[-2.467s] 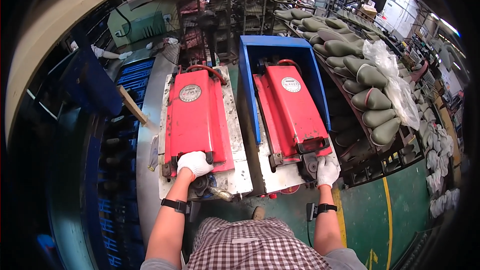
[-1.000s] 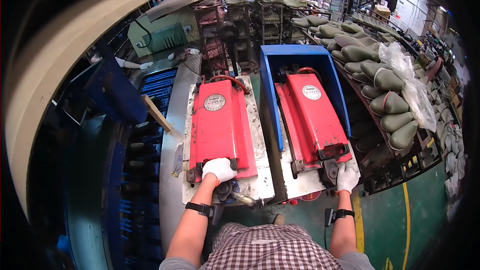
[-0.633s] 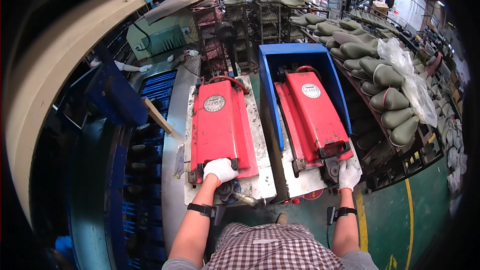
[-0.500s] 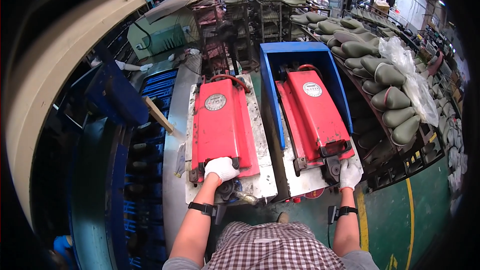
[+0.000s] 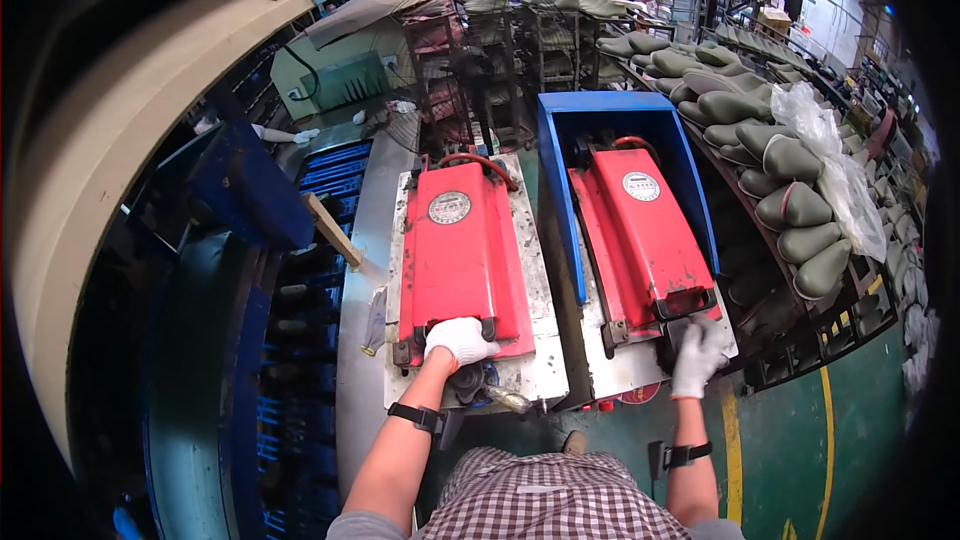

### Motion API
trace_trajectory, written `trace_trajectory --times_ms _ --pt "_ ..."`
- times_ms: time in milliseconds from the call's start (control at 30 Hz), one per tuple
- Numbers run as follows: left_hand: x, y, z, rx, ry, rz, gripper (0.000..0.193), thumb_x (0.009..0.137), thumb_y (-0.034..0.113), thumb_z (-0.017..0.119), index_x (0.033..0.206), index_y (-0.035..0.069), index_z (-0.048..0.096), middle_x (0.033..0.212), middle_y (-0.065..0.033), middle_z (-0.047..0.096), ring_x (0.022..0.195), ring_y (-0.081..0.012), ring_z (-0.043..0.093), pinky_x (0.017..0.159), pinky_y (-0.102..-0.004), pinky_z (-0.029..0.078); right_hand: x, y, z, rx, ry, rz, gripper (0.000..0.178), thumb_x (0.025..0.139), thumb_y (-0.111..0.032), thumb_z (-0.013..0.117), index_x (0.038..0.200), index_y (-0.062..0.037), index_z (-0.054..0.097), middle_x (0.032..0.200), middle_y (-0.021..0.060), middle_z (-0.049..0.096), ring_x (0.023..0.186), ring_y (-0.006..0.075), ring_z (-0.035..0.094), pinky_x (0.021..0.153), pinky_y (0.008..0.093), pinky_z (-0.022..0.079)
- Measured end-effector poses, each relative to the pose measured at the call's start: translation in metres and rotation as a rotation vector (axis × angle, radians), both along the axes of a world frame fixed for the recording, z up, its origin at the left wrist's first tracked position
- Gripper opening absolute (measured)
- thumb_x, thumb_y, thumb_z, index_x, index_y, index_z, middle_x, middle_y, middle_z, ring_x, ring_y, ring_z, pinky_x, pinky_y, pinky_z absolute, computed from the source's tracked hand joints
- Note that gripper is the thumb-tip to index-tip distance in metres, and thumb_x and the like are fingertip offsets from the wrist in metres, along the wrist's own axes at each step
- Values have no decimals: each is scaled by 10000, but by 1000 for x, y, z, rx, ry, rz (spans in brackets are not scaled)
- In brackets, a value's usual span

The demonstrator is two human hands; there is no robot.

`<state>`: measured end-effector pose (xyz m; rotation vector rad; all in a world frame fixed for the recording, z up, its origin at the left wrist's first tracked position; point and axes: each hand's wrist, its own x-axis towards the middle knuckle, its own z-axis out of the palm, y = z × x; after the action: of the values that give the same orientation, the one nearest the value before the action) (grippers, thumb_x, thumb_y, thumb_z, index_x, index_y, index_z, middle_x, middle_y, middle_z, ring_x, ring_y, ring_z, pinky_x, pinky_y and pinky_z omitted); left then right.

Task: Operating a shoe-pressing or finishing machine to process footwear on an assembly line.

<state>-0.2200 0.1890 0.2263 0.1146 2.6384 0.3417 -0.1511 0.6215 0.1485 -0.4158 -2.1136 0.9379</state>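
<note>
Two red metal machine covers stand side by side in front of me. The left red cover (image 5: pixel 463 250) has a round pale dial plate and lies on a worn whitish base plate (image 5: pixel 545 340). Its front handle is in the grip of my left hand (image 5: pixel 458 340), which wears a white glove and hides most of the handle. My right hand (image 5: pixel 695 365), gloved too, is just in front of the right red cover (image 5: pixel 650 230), beside its black front handle (image 5: pixel 684 302). Motion blurs its fingers, so I cannot make out their pose.
A blue hood (image 5: pixel 610 103) surrounds the back and sides of the right machine. On the right, a rack holds many olive-green boot-shaped pieces (image 5: pixel 790 205) and a clear plastic sheet (image 5: pixel 830 175). A conveyor with blue slats (image 5: pixel 335 175) runs on the left; another person's gloved hand (image 5: pixel 306 136) is beyond.
My right hand has lifted off the front of the right machine and blurs with motion. My left hand stays on its handle. The whole view has shifted slightly.
</note>
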Motion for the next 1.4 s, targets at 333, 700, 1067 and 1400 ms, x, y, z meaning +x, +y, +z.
trace_trajectory --times_ms 333,700,1067,1400 --pt "0 -6 1 50 17 -121 730 906 724 583 1105 45 761 1149 -208 755 1080 -357 725 960 -444 542 17 -238 -4 -572 -1300 1206 457 1043 -457 622 1344 -117 568 821 42 645 567 95 557 496 253 434" --pt "-2 -4 -1 80 -5 -127 736 904 731 581 1096 40 744 1144 -222 747 1067 -367 724 939 -455 546 63 -306 -42 -924 -1684 1391 513 1067 -581 520 1147 -86 630 714 35 642 479 69 441 419 257 276" --pt "9 -42 94 196 445 -154 386 924 501 621 1062 154 720 1058 -154 746 1000 -372 719 900 -473 553 25 -285 33 -456 -1327 1479 461 1055 -514 567 1189 -77 628 804 47 690 630 122 654 536 287 514" --pt "-35 -81 148 157 1387 -204 678 829 369 787 1437 136 598 1496 -179 549 1446 -414 430 1218 -515 314 -112 -370 10 316 -561 654 993 830 -523 799 1595 -51 377 1564 343 396 1420 480 446 1179 485 403"
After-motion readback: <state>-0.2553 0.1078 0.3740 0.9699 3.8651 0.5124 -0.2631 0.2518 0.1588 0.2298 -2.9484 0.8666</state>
